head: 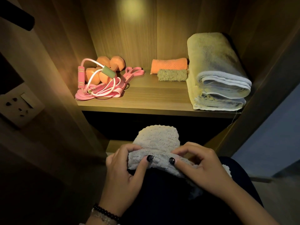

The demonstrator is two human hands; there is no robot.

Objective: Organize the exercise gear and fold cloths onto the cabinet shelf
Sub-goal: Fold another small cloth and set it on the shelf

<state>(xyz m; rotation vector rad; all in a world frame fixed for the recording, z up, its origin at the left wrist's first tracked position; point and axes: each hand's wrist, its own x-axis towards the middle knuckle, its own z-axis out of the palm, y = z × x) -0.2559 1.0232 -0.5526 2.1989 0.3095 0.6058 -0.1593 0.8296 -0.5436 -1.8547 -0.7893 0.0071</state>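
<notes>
A fluffy grey cloth (158,140) lies on my lap below the shelf, its near edge rolled over. My left hand (125,172) and my right hand (199,166) both pinch that rolled edge, thumbs on top. On the wooden cabinet shelf (146,101) sit orange dumbbells (103,69) at the back left, with a pink skipping rope (90,83) and pink resistance bands (129,73) draped over and beside them. A rolled orange cloth (168,64) and a rolled grey-green cloth (172,75) lie at the back middle. A large folded towel (215,75) fills the right side.
The cabinet's side walls close in the shelf left and right. A wall socket (17,106) is on the panel to the left. A dark lower compartment (154,122) opens beneath the shelf. Bare shelf board shows between the rope and the towel.
</notes>
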